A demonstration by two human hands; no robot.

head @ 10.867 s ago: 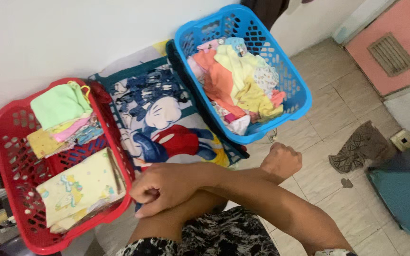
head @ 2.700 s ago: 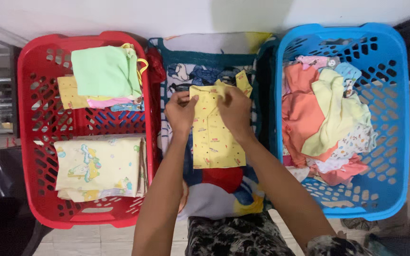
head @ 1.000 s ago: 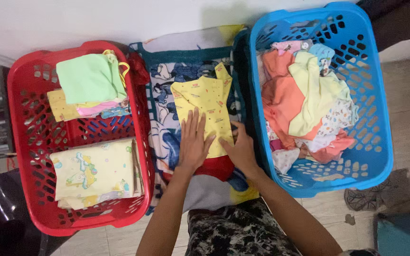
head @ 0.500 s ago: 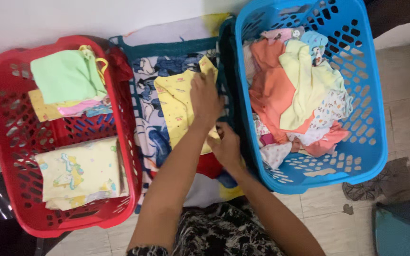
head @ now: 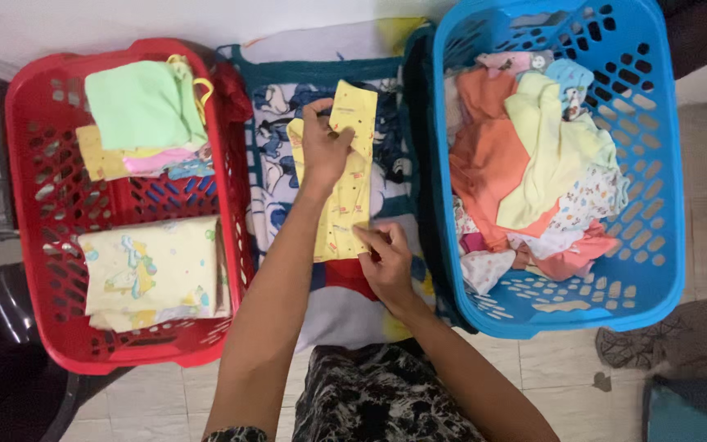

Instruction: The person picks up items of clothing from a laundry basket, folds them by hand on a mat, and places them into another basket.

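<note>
A cartoon-print blanket (head: 288, 205) is spread on the floor between a red laundry basket (head: 34, 245) and a blue laundry basket (head: 656, 205). On it lies a small yellow printed shirt (head: 345, 209), folded into a narrow strip whose long axis runs away from the person, toward the wall.

The left hand (head: 321, 147) is at the far end of the strip, thumb and fingers pinched on the shirt's upper part, which stands slightly lifted off the blanket. The right hand (head: 386, 262) is at the near end, fingertips pressed together on the lower hem. So each hand holds one end, and the strip stretches between them.

The red basket holds folded stacks: a green garment (head: 137, 102) on top at the far end, a pale yellow printed cloth (head: 153, 266) nearer. The blue one holds a loose heap of orange and yellow baby clothes (head: 533, 172).

The left palm hides the shirt's collar area, and I cannot make out how many layers are folded under.
</note>
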